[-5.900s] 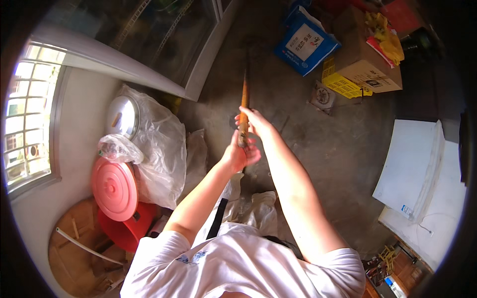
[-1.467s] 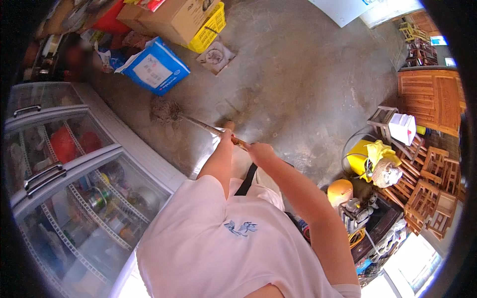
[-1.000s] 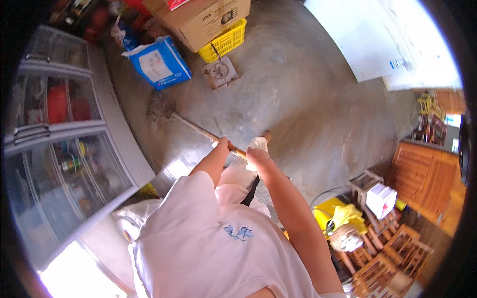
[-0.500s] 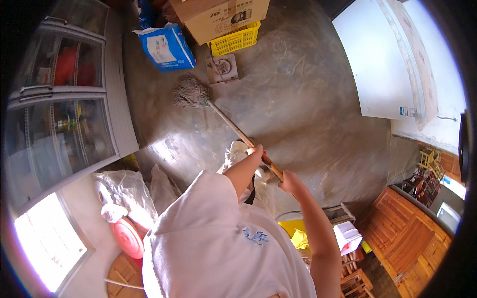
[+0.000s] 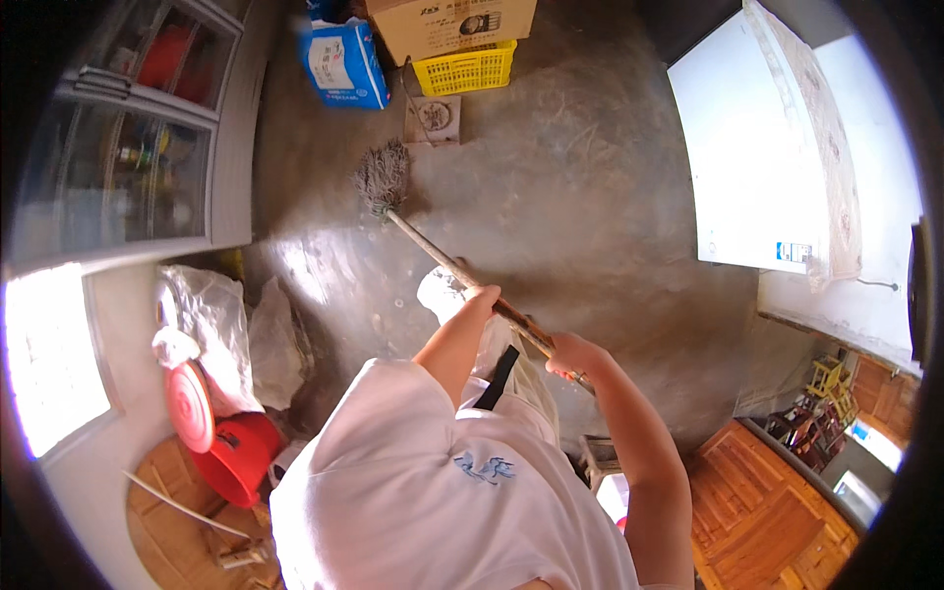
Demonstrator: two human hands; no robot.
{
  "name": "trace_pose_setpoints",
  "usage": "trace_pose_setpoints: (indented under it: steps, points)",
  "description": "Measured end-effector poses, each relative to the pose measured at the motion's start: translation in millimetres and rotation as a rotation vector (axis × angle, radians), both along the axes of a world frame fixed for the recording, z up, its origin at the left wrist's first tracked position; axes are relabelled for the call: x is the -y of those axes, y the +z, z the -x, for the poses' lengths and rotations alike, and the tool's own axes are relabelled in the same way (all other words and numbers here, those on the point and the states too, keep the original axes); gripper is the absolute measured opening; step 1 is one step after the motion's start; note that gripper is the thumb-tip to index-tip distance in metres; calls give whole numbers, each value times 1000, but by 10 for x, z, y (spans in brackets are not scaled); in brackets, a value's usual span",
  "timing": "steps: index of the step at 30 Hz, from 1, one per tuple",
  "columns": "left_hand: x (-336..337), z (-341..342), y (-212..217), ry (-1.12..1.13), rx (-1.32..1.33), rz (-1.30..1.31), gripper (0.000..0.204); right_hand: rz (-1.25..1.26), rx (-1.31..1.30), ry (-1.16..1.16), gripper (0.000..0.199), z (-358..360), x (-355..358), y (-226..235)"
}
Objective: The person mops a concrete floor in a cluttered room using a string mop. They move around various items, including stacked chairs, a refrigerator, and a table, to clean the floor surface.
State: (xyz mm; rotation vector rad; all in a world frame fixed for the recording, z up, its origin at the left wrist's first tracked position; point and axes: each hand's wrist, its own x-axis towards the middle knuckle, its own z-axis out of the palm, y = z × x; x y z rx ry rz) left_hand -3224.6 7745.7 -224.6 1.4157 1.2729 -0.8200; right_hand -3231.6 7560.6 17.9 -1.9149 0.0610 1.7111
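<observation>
A string mop (image 5: 425, 243) slants across the middle of the view, its long wooden handle running from lower right to upper left. My left hand (image 5: 480, 300) is closed around the middle of the handle. Nearer the top end of the handle, my right hand (image 5: 575, 357) grips it too. The grey mop head (image 5: 382, 175) lies on the smooth grey floor, its strands fanned away from me. Just beyond it is a flat square box (image 5: 433, 120) with a round pattern on top; a thin dark strip lies across that box.
A blue and white package (image 5: 346, 61) and a yellow crate (image 5: 466, 69) under a cardboard box (image 5: 452, 22) stand ahead. On the left are a glass-fronted cabinet (image 5: 228, 187), plastic bags (image 5: 211, 334) and a red bucket (image 5: 236, 457). To the right stand a white appliance (image 5: 747, 147) and wooden panels (image 5: 767, 506).
My body and view have turned, so the surroundings have shifted. The mop head's strands now point up, not left, and the red bucket has come into view. Both hands keep their hold.
</observation>
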Motion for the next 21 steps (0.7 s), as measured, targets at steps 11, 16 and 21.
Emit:
trace_pose_setpoints:
  steps: [11,16,21]
  points:
    - [858,7,278,282,-19,97,15,186,189,789,41,-498,397,-171]
    - [1381,-381,139,781,95,227,12,86,218,490,38,-941,744,-220]
    - [2005,-1114,219,848,91,118,16,4,162,254,37,-1639,1470,-415]
